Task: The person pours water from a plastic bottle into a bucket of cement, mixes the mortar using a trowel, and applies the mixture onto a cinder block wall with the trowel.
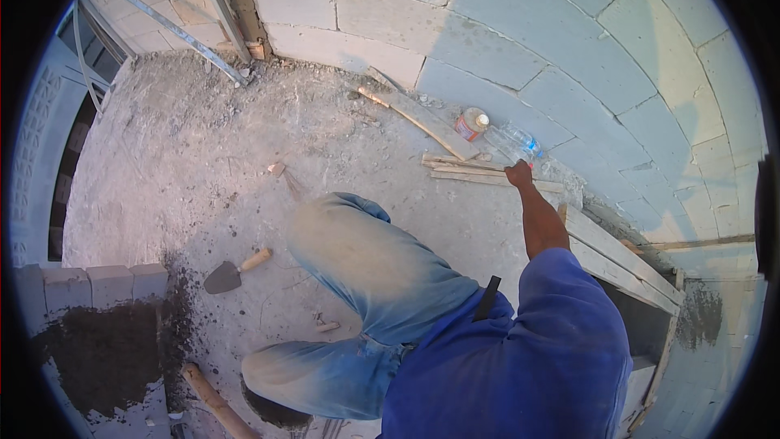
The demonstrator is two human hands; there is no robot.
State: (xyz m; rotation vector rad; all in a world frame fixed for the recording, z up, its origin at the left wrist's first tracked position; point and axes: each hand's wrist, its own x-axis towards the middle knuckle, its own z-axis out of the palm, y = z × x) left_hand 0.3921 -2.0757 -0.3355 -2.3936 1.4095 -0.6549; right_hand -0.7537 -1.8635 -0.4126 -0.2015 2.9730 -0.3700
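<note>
My right hand [518, 173] reaches out to the upper right, its fingers curled at the wooden strips [463, 167] on the ground. What it grips, if anything, is too small to tell. Right beside it lie clear plastic bottles [512, 143] with blue on them, and a small red spot like a cap shows by the fingers. A wide jar [471, 124] with a pale lid and a reddish label stands just beyond. My left hand is out of sight. A trowel [234, 272] with a wooden handle lies on the ground past my knees.
A block wall [520, 49] runs along the far side, with a flat board [431, 123] near its foot. Timber planks [621, 260] edge an opening at right. At lower left are low blocks with dark mortar [97, 358] and a round wooden pole [215, 402]. A metal bar [175, 28] leans at upper left.
</note>
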